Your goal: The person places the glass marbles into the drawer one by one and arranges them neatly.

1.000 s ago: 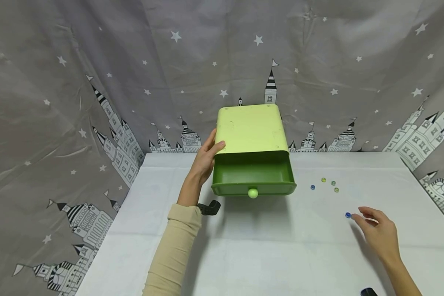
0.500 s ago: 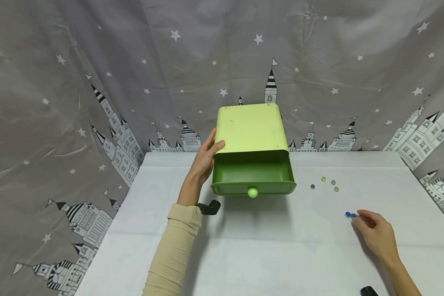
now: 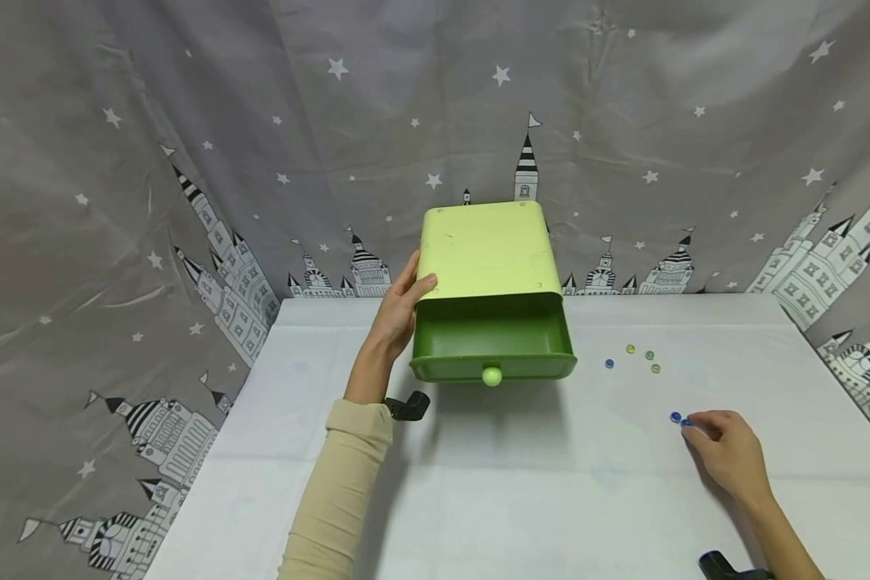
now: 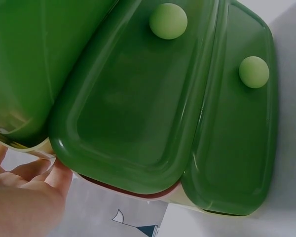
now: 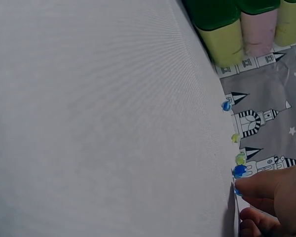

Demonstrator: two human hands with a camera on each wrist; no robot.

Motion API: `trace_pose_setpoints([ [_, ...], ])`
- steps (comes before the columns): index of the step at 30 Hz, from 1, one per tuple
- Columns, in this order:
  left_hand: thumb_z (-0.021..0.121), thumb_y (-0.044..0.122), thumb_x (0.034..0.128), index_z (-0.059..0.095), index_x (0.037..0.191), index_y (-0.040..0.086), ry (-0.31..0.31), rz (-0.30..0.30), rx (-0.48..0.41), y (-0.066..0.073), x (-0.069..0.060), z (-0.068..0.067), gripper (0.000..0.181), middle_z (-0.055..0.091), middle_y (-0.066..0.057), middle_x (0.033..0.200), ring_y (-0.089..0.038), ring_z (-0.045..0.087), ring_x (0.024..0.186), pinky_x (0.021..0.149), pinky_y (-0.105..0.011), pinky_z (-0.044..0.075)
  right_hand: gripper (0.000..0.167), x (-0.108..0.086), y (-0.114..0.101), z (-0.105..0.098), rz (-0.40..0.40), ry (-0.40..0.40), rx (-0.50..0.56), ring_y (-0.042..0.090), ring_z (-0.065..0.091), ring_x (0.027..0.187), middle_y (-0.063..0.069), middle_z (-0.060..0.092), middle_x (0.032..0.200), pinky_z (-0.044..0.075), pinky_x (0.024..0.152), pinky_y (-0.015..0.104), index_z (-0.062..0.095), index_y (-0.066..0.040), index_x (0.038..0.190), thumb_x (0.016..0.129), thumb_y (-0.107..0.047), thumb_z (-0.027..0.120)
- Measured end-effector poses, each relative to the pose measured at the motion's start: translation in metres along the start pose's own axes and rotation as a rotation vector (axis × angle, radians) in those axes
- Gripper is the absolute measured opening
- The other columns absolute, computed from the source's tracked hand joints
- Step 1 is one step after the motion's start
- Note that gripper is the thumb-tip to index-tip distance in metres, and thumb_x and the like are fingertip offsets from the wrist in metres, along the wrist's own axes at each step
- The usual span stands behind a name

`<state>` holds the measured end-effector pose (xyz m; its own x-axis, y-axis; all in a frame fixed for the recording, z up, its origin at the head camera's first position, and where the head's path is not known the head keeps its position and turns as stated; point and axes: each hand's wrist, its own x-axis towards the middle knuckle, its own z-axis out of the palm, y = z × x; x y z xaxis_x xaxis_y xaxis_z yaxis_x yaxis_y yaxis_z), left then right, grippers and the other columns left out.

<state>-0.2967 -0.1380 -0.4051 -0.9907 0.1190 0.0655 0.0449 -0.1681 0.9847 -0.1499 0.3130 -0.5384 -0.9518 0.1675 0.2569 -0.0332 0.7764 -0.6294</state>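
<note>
A light green drawer unit (image 3: 487,250) stands at the back of the table with its dark green top drawer (image 3: 489,369) pulled out. My left hand (image 3: 394,321) holds the unit's left side, thumb on the top's front edge; in the left wrist view its fingers (image 4: 59,177) meet the side wall. At the right, my right hand (image 3: 732,453) pinches a blue glass marble (image 3: 686,422) low over the table between thumb and forefinger. Another blue marble (image 3: 676,417) sits right beside it. In the right wrist view the fingertips mostly cover the pinched marble (image 5: 238,191).
Several small marbles lie right of the unit: a blue marble (image 3: 609,363), a yellow one (image 3: 630,349) and greenish ones (image 3: 649,354). Two lower drawer fronts with round knobs (image 4: 254,72) are closed. A grey castle-print curtain (image 3: 435,121) hangs behind the white table (image 3: 522,499).
My right hand has shifted slightly left and down, and a second blue marble now shows at its fingertips beside the first. My left hand and the drawer unit have kept their place.
</note>
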Motion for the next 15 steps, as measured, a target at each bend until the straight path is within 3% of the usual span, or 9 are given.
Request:
trace_pose_setpoints([
  [3, 0.063, 0.028, 0.0977, 0.021, 0.159, 0.027, -0.001, 0.0, 0.008, 0.0, -0.0004, -0.0006, 0.075, 0.018, 0.002, 0.162, -0.014, 0.011, 0.148, 0.118, -0.036, 0.017, 0.019, 0.0006, -0.0008, 0.0004, -0.01, 0.001, -0.007, 0.042, 0.056, 0.089, 0.031, 0.055, 0.104, 0.043, 0.069, 0.043, 0.067, 0.015, 0.098, 0.085, 0.001, 0.067],
  [15, 0.062, 0.027, 0.0982, 0.022, 0.159, 0.028, 0.001, 0.006, 0.005, 0.0002, -0.001, 0.0007, 0.073, 0.02, 0.002, 0.162, -0.013, 0.015, 0.147, 0.116, -0.036, 0.023, 0.015, 0.0004, -0.0016, -0.0008, -0.018, 0.012, -0.021, 0.041, 0.056, 0.085, 0.032, 0.056, 0.102, 0.044, 0.067, 0.045, 0.068, 0.013, 0.092, 0.083, 0.001, 0.069],
])
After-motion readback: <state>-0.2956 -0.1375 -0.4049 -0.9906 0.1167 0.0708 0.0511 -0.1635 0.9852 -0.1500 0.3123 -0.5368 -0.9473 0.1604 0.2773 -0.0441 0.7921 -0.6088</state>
